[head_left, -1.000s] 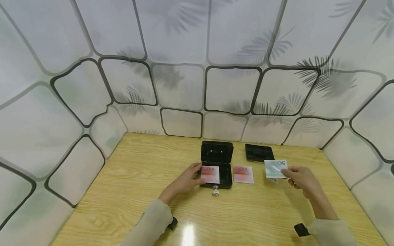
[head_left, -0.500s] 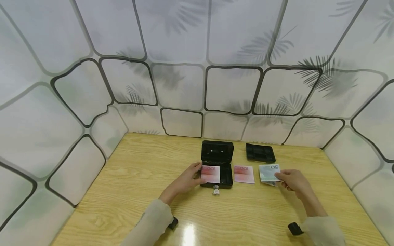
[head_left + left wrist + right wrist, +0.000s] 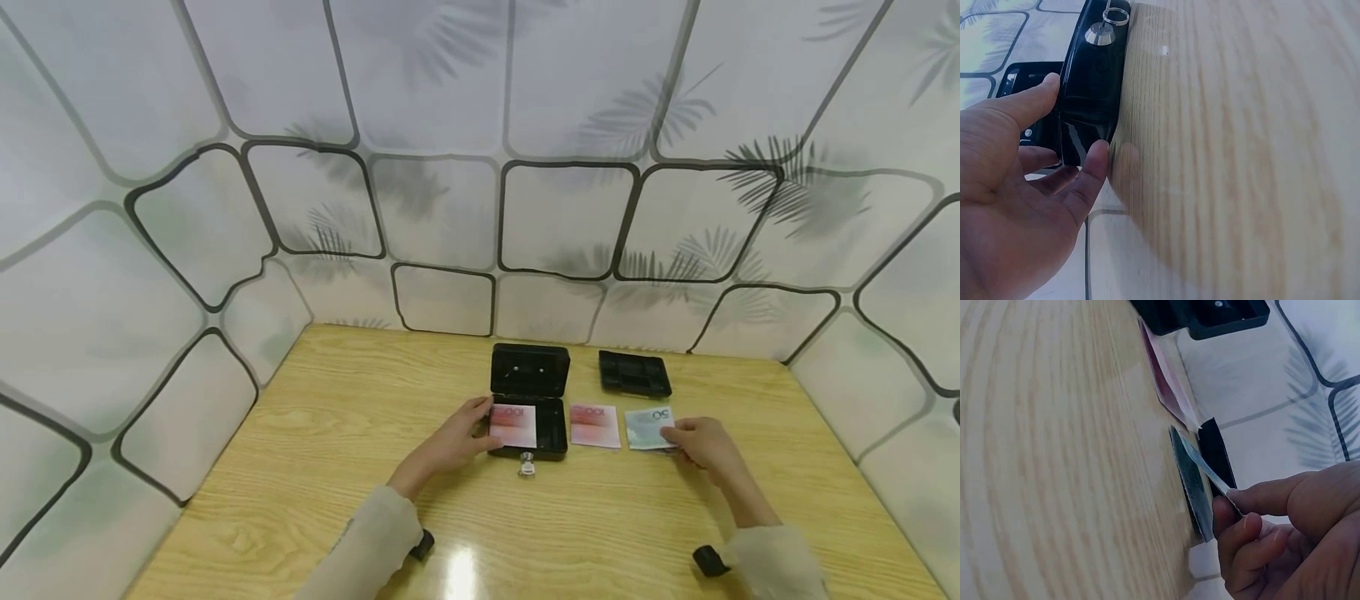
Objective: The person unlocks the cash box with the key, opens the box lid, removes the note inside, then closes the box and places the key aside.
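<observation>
A black cash box [image 3: 551, 427] lies with its lid [image 3: 529, 370] raised, a red 100 banknote [image 3: 514, 426] in its left part. My left hand [image 3: 454, 436] holds the box's left end. In the left wrist view, the thumb is at the box's rim and fingertips touch the side near the table. At the right, my right hand [image 3: 705, 443] pinches the edge of a folded green 50 banknote [image 3: 648, 427]. The right wrist view shows this banknote's [image 3: 1207, 469] upper layer lifted between thumb and finger, over a lower part resting on the table.
Between box and green note lies another red 100 banknote [image 3: 595, 426], folded. Behind is a black compartment tray [image 3: 633, 373]. A key with a ring [image 3: 527, 464] sticks out of the box's front lock. A patterned wall [image 3: 442, 300] borders the wooden table [image 3: 360, 383].
My right hand has moved left and down with the green 50 banknote, bringing it to the table beside the loose red note. The left hand and the box stay put.
</observation>
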### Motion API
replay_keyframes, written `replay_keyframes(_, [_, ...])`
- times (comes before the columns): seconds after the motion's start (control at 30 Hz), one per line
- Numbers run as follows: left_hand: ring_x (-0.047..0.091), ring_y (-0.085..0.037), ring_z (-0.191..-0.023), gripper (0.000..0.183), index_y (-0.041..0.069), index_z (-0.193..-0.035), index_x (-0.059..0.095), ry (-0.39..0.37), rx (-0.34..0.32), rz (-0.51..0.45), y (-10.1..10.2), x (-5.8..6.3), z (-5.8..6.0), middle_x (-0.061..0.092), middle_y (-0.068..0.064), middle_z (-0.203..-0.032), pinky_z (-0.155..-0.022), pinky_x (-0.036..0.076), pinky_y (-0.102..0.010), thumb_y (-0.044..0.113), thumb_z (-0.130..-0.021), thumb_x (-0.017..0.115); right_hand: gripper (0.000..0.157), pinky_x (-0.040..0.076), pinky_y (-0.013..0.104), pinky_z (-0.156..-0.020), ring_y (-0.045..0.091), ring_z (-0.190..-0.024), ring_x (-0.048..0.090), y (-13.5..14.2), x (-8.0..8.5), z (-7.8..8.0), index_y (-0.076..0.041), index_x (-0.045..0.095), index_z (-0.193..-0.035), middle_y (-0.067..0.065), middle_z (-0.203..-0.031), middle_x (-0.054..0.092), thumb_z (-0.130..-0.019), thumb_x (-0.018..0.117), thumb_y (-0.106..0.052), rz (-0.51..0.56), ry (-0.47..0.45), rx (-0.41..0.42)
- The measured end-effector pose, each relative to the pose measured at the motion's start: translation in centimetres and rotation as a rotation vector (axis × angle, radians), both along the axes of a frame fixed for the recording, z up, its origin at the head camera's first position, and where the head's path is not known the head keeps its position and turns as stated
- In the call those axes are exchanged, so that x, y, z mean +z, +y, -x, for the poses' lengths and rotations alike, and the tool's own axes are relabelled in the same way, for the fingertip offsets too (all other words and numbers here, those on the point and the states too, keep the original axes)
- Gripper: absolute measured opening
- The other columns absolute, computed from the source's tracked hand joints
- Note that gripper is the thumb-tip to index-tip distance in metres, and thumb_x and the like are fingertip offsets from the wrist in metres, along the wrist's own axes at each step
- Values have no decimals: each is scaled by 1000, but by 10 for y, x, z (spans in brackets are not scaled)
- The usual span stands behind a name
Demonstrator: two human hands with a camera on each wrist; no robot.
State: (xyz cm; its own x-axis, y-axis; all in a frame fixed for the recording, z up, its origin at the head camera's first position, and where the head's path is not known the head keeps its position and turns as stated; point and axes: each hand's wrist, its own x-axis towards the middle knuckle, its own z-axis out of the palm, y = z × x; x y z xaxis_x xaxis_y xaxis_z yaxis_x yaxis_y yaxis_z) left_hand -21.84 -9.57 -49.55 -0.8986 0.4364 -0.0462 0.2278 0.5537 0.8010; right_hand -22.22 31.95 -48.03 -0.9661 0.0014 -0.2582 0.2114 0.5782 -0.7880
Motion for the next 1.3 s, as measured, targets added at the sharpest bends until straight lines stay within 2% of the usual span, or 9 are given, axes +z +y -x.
replay_keyframes(0.3, [28, -42, -150, 78, -6, -160, 27, -8, 19, -2, 5, 1, -10, 24, -26, -165, -119, 30, -55, 27, -102, 68, 32, 36, 26, -48, 12, -51, 42, 1, -6, -2, -8, 59, -69, -5, -54, 44, -100, 65, -17, -142, 67, 9])
replay_keyframes(0.53, [28, -41, -150, 78, -6, -160, 27, -6, 28, 1, 9, 0, -17, 24, -26, -165, -119, 30, -54, 27, -102, 68, 36, 34, 26, -49, 12, -50, 42, 2, -5, -10, -8, 58, -66, -4, -52, 46, -100, 66, -21, -216, 106, 40])
replay_keyframes(0.8, [27, -41, -151, 78, -7, -159, 27, -9, 42, 2, 14, 0, -25, 24, -26, -165, -120, 29, -54, 25, -102, 69, 29, 35, 28, -52, 14, -55, 45, 5, -7, -14, 0, 69, -79, -2, -59, 51, -96, 70, -23, -296, 140, 22])
replay_keyframes(0.97, [28, -41, -150, 78, -7, -159, 27, -8, 47, -1, 16, 0, -30, 24, -26, -165, -119, 29, -54, 25, -102, 69, 34, 41, 32, -58, 22, -69, 55, 7, -5, -16, 8, 71, -92, 11, -78, 65, -96, 69, -26, -356, 140, 23])
replay_keyframes(1.1, [28, -41, -150, 78, -7, -159, 28, -4, 55, 4, 18, 0, -35, 25, -25, -165, -119, 29, -54, 26, -102, 69, 41, 46, 35, -61, 28, -78, 60, 8, -1, -20, 11, 70, -102, 23, -96, 70, -97, 69, -30, -385, 116, 10])
replay_keyframes(1.3, [28, -41, -150, 77, -4, -160, 28, -8, 71, 12, 21, 1, -42, 25, -24, -165, -120, 28, -55, 27, -102, 68, 43, 47, 34, -57, 26, -76, 62, 8, 10, -27, 11, 68, -105, 23, -98, 70, -99, 67, -31, -357, 141, 6])
